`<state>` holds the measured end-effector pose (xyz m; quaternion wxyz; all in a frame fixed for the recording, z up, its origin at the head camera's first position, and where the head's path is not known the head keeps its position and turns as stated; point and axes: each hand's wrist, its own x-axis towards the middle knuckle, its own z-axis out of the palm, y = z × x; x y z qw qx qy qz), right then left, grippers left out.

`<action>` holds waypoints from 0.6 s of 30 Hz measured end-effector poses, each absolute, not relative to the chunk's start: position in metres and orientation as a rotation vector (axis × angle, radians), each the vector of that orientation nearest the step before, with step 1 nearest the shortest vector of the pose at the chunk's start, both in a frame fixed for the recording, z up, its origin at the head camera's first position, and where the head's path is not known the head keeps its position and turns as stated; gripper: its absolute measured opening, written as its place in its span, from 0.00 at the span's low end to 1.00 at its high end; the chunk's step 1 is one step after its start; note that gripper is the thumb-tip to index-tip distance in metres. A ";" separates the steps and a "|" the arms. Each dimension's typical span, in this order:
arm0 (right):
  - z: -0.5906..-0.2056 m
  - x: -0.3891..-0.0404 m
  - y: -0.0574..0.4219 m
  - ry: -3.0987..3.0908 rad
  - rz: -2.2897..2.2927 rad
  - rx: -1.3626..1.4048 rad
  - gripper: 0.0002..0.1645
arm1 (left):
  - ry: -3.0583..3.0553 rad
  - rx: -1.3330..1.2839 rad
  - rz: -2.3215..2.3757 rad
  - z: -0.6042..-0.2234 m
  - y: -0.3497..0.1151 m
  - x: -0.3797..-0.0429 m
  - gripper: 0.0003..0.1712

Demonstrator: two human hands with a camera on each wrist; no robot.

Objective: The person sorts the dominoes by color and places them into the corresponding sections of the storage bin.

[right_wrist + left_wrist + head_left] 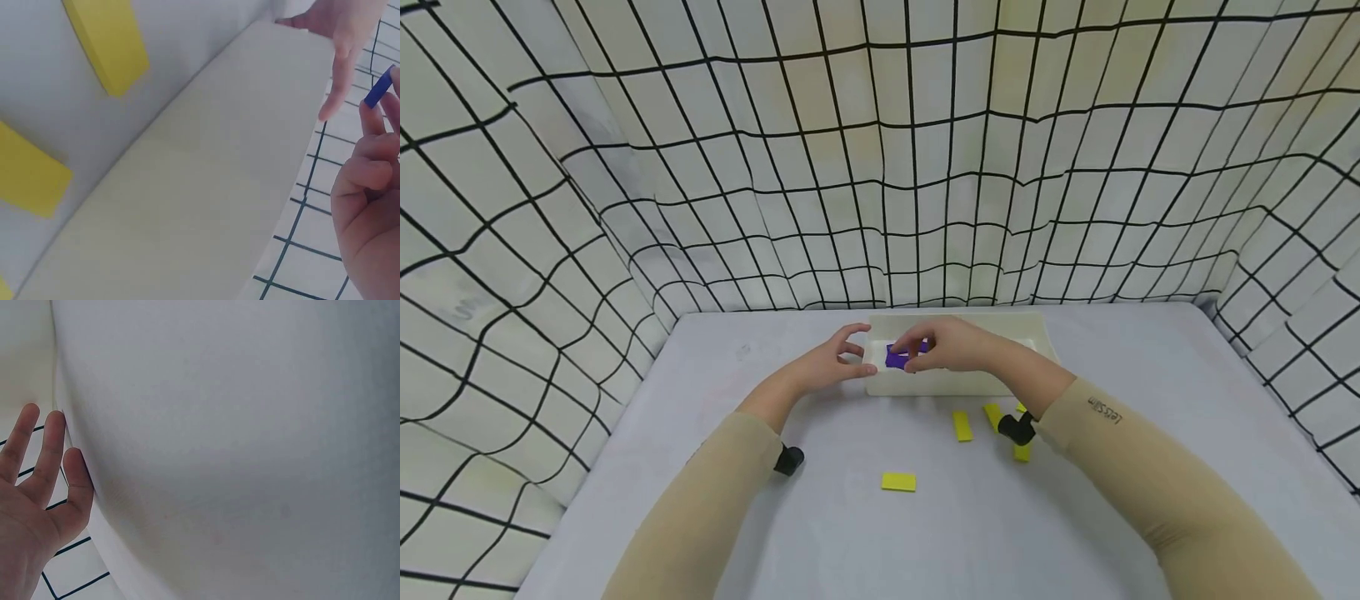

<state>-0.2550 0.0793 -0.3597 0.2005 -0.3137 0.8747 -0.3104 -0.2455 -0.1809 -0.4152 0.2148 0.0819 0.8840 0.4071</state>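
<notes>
A long cream-white bin (pixel 955 384) stands at the back of the table, with purple-blue blocks (pixel 895 361) inside its left part. My right hand (pixel 958 343) is over the bin and pinches a blue block (pixel 378 89) between thumb and fingertips, seen in the right wrist view. At the bin's left end is my left hand (pixel 826 363), its fingers spread and loosely bent, fingertips right at the rim. In the left wrist view, that hand (pixel 37 500) has nothing in its palm.
Several yellow blocks lie on the white table in front of the bin, one (pixel 962 426) near its front wall and another (pixel 898 482) closer to me. White walls with black netting (pixel 910 125) surround the table. A black wrist camera (pixel 1017 429) overhangs some yellow blocks.
</notes>
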 end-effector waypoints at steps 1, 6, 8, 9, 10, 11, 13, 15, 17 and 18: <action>-0.360 -0.259 0.079 2.445 -0.866 -0.876 0.20 | 2.449 0.229 1.130 -0.415 -0.181 -0.246 0.47; -0.365 -0.275 0.076 2.461 -0.820 -0.866 0.19 | 2.442 0.233 1.136 -0.417 -0.182 -0.247 0.47; -0.369 -0.280 0.074 2.465 -0.796 -0.857 0.19 | 2.442 0.233 1.139 -0.417 -0.182 -0.248 0.47; -0.370 -0.282 0.073 2.458 -0.786 -0.861 0.19 | 2.441 0.231 1.141 -0.418 -0.182 -0.248 0.46; -0.372 -0.284 0.072 2.457 -0.773 -0.860 0.19 | 2.440 0.230 1.142 -0.418 -0.182 -0.249 0.46; -0.374 -0.287 0.071 2.455 -0.760 -0.858 0.19 | 2.439 0.228 1.142 -0.418 -0.182 -0.249 0.46; -0.377 -0.290 0.069 2.456 -0.732 -0.854 0.19 | 2.438 0.226 1.142 -0.417 -0.181 -0.248 0.46; -0.380 -0.293 0.066 2.461 -0.695 -0.848 0.19 | 2.437 0.224 1.143 -0.417 -0.181 -0.248 0.46; -0.382 -0.296 0.062 2.474 -0.649 -0.847 0.19 | 2.442 0.222 1.139 -0.417 -0.181 -0.248 0.46; -0.383 -0.297 0.060 2.479 -0.628 -0.846 0.19 | 2.444 0.222 1.138 -0.417 -0.181 -0.248 0.46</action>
